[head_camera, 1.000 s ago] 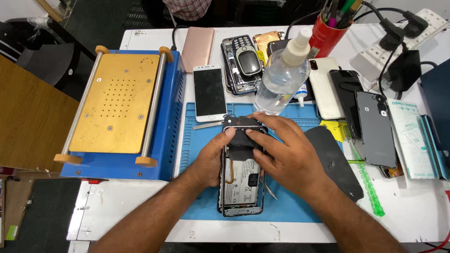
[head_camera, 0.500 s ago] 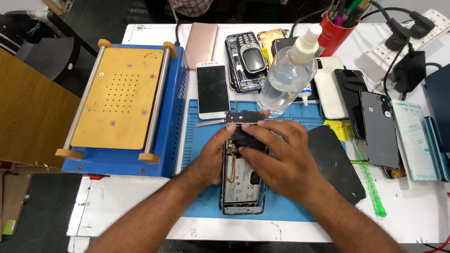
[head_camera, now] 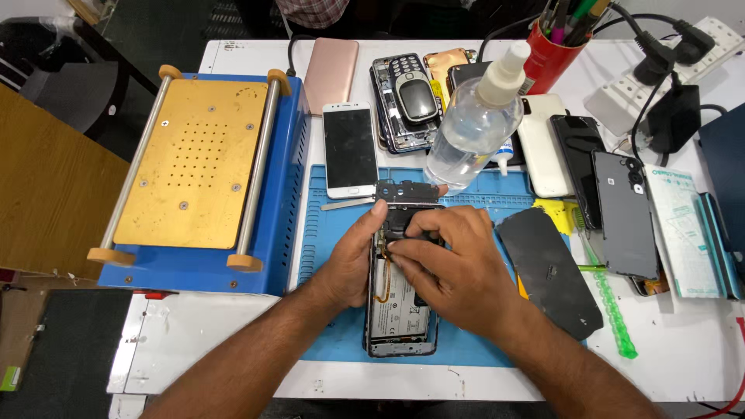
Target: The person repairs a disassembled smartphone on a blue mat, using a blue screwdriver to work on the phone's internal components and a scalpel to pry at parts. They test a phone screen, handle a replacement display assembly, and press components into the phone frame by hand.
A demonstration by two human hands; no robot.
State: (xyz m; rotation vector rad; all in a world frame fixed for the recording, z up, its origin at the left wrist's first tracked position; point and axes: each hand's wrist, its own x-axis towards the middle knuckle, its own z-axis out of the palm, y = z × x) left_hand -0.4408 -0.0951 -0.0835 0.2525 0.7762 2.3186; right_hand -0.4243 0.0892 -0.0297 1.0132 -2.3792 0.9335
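**Opened phone held at its top end on the repair mat**

White and crowded, the workbench (head_camera: pixel 683 365) carried a blue silicone repair mat (head_camera: pixel 334 256) at its middle, and on that mat lay the opened smartphone (head_camera: pixel 400 314), back cover off, its battery and frame showing below the hands. The left hand (head_camera: pixel 353 260) was curled along the phone's left edge, thumb up near the top corner, steadying it. The right hand (head_camera: pixel 450 268) was closed down over the upper part, fingertips pinched at something small and dark; what exactly they had hold of could not be told.

As a judgement, the phone looked light and stiff in its frame but fragile inside: thin flex cables and small connectors that would tear under a pull. The bare frame edges seemed the safe place to take it, not the board or battery.

A small black bracket (head_camera: pixel 406 192) lay on the mat just above the phone, near a clear spray bottle (head_camera: pixel 469 128). A detached dark back cover (head_camera: pixel 549 268) lay to the right.

Against the frame a second before, the bracket lay clear of the fingers, the right hand had drawn lower, and the left thumb had shifted upward.
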